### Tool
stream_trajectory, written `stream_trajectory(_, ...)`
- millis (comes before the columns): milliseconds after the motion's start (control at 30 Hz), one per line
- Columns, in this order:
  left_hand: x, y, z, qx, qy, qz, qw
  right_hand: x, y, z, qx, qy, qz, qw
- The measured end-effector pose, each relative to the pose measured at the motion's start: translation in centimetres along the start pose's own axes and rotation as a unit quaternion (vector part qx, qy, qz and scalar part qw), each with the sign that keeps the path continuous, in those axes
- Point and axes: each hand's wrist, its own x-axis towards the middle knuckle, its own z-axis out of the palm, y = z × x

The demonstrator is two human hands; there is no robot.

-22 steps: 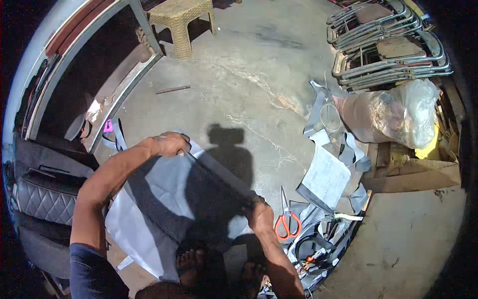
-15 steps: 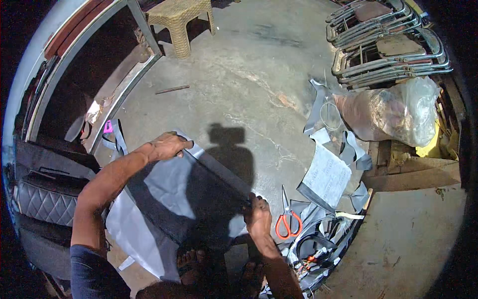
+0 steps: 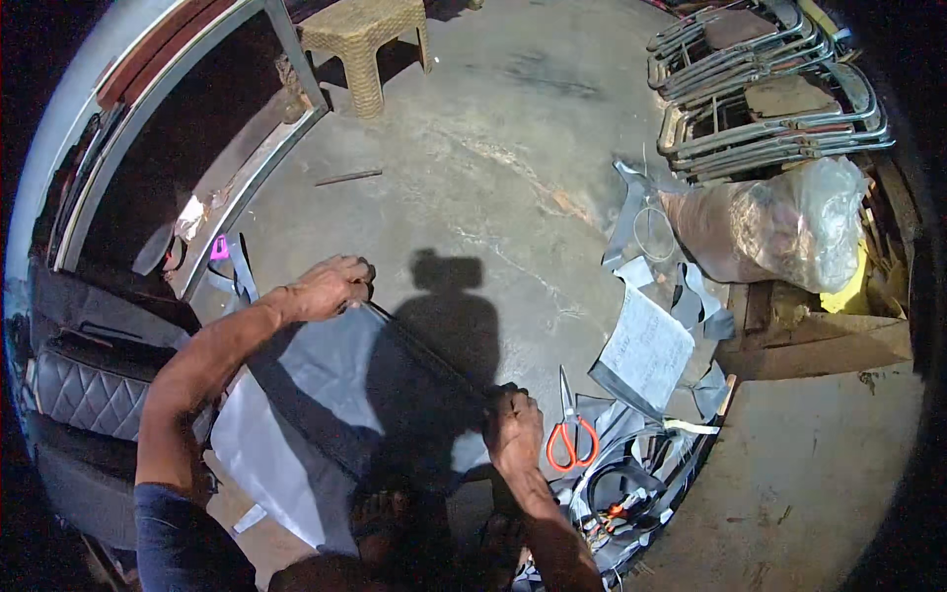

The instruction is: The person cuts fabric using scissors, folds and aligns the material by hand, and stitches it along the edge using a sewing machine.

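Note:
A dark grey sheet of fabric or vinyl (image 3: 321, 370) is stretched between my hands above the floor, its lit part paler. My left hand (image 3: 330, 286) has its fingers curled over the sheet's far left corner. At the right end of the same edge, my right hand (image 3: 513, 429) is closed on the material, with its fingertips in shadow. A light grey-white flap (image 3: 261, 449) of the material spreads at the lower left. Scissors with orange handles (image 3: 569, 414) lie on the floor just right of my right hand.
Grey offcuts and a marked pale piece (image 3: 646, 345) lie to the right, beside a heap of scraps (image 3: 621, 493). Beyond are a plastic-wrapped roll (image 3: 769, 222) and stacked metal chair frames (image 3: 774, 118). A woven-pattern stool (image 3: 365, 44) stands far off; black padded cushions (image 3: 94, 390) sit left.
The pale strip along the sheet's far edge is no longer visible; that edge now looks dark and turned over. My left hand has shifted slightly toward me, its fingers more curled.

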Motion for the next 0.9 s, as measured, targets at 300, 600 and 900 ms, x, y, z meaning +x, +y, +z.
stream_trajectory(300,-3.8,1.5,-4.4,-0.013,-0.140,-0.047,0.989,-0.1,1.1,-3.0,0.143,-0.154,0.018,0.978)
stream_trajectory(600,-6.2,1.9,-13.0,0.032,-0.089,-0.116,0.989,7.5,-1.8,-7.7,0.133,-0.234,-0.092,0.959)
stream_trajectory(900,-12.3,4.8,-18.3,0.061,-0.060,-0.212,0.973,10.0,-6.0,-10.0,0.144,-0.218,-0.203,0.944)
